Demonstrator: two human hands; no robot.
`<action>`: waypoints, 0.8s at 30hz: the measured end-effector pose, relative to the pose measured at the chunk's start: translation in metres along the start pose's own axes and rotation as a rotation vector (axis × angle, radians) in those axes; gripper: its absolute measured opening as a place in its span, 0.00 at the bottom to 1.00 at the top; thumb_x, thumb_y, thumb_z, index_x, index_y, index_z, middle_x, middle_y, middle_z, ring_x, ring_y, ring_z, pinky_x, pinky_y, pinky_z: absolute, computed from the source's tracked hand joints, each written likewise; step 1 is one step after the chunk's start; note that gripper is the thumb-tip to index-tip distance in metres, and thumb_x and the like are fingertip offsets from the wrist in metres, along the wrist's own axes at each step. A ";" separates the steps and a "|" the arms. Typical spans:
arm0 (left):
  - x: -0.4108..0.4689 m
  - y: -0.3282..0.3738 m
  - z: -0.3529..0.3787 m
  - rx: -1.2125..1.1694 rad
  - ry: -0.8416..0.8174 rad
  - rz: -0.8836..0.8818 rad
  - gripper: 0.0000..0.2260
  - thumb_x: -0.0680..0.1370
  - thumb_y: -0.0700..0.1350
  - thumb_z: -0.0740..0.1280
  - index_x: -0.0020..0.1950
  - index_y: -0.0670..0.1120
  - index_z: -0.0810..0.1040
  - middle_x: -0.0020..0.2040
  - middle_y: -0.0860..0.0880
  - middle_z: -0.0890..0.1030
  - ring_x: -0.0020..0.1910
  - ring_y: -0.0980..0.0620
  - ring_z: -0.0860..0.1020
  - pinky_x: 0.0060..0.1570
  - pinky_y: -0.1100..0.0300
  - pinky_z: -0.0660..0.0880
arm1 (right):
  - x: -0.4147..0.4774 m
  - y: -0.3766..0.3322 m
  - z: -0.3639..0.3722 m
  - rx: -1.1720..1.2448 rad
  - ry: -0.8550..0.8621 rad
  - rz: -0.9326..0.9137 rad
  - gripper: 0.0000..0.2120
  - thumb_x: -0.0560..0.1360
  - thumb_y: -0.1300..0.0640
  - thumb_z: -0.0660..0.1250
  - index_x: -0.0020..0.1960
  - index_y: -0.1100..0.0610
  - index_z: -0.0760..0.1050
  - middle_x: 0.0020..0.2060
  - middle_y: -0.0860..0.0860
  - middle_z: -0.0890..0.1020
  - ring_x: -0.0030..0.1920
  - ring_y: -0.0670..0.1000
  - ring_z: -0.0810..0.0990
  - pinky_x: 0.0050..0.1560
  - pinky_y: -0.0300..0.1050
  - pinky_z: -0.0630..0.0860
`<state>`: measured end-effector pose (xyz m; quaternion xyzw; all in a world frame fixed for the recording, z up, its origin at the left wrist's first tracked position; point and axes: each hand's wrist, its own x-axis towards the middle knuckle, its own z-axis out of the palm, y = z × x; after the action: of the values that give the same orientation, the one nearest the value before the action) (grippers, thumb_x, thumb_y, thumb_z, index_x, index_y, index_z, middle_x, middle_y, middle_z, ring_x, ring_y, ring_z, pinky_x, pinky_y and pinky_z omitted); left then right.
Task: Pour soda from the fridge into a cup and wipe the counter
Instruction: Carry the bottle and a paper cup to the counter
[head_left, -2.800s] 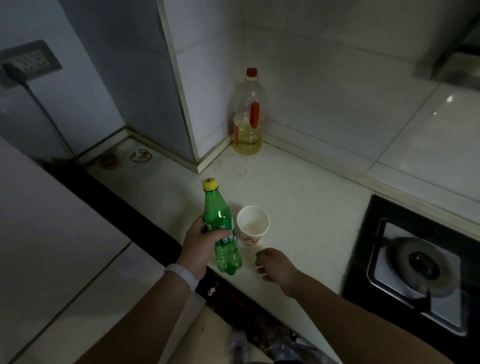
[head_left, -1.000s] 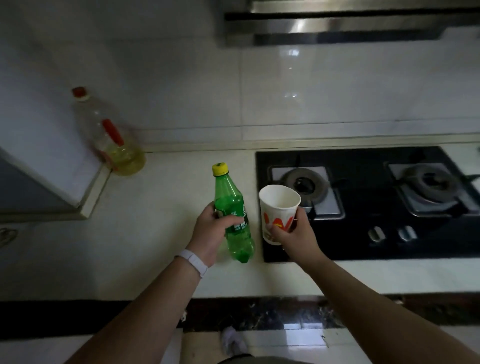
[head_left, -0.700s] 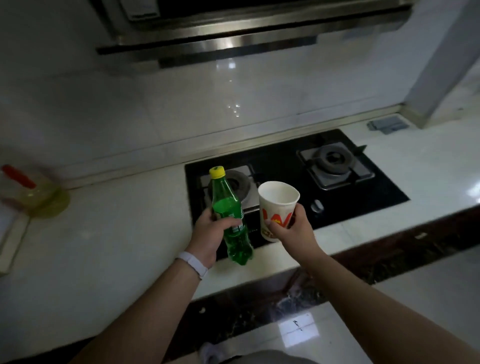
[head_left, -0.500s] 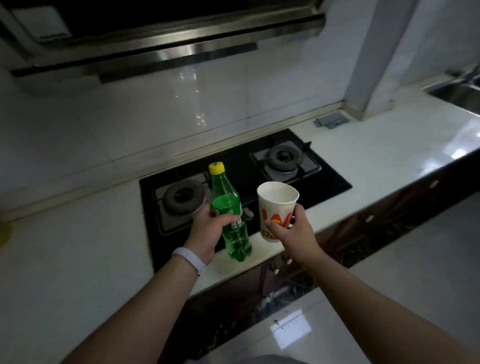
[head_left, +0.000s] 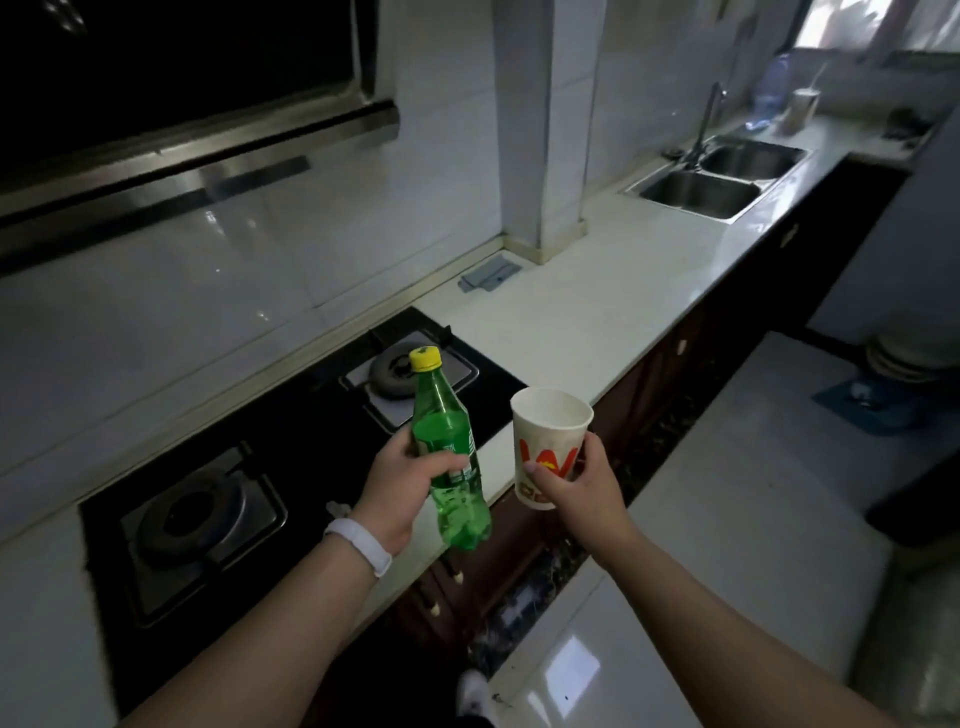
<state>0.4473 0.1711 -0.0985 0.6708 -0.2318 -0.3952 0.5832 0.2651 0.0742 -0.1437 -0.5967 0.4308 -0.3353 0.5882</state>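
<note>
Fingers (head_left: 404, 446) of left hand (head_left: 400, 488) wrapped tight round the labelled middle of the green soda bottle (head_left: 447, 431), thumb laid across its front; white wristband (head_left: 358, 545) on that wrist. Fingers (head_left: 592, 449) of right hand (head_left: 576, 483) clasped round the lower half of the paper cup (head_left: 548, 431), thumb pressed on the near side over the red print. Both carried in the air, side by side, near each other but not touching, over the front edge of the counter (head_left: 571, 312). Bottle close to upright; long axis tilted a little, base nearer and to the right, yellow cap (head_left: 425, 358) screwed on and pointing up and away. Cup upright, open mouth facing up. Below and behind the bottle, black gas hob (head_left: 311, 431) with 2 burners. Farther along the counter, grey cloth (head_left: 488, 274) lying flat beside the foot of a tiled pillar. Farthest right, steel sink (head_left: 717, 182) with 2 bowls and a tall tap (head_left: 709, 119). Upper left, dark range hood (head_left: 182, 104) on the wall.
</note>
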 end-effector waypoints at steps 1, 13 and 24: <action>0.008 0.004 0.007 0.003 -0.016 -0.001 0.16 0.68 0.32 0.74 0.52 0.48 0.82 0.48 0.44 0.85 0.50 0.43 0.82 0.51 0.48 0.79 | 0.005 -0.002 -0.005 0.013 0.017 0.002 0.27 0.70 0.58 0.78 0.62 0.49 0.68 0.53 0.45 0.79 0.50 0.40 0.79 0.42 0.31 0.77; 0.133 0.038 0.125 -0.129 -0.231 -0.052 0.15 0.70 0.30 0.70 0.53 0.44 0.81 0.48 0.43 0.84 0.46 0.45 0.82 0.47 0.51 0.78 | 0.113 0.006 -0.096 -0.005 0.209 0.068 0.29 0.69 0.54 0.78 0.65 0.49 0.69 0.55 0.45 0.80 0.54 0.44 0.81 0.51 0.41 0.78; 0.248 0.063 0.239 -0.085 -0.430 -0.095 0.16 0.69 0.31 0.72 0.55 0.44 0.81 0.51 0.41 0.83 0.48 0.44 0.81 0.49 0.50 0.78 | 0.197 -0.027 -0.174 -0.058 0.401 0.085 0.28 0.71 0.56 0.76 0.66 0.48 0.67 0.55 0.45 0.79 0.53 0.43 0.78 0.45 0.35 0.74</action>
<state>0.4092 -0.1774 -0.1035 0.5562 -0.3019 -0.5656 0.5287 0.1896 -0.1781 -0.1230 -0.5159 0.5737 -0.4096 0.4867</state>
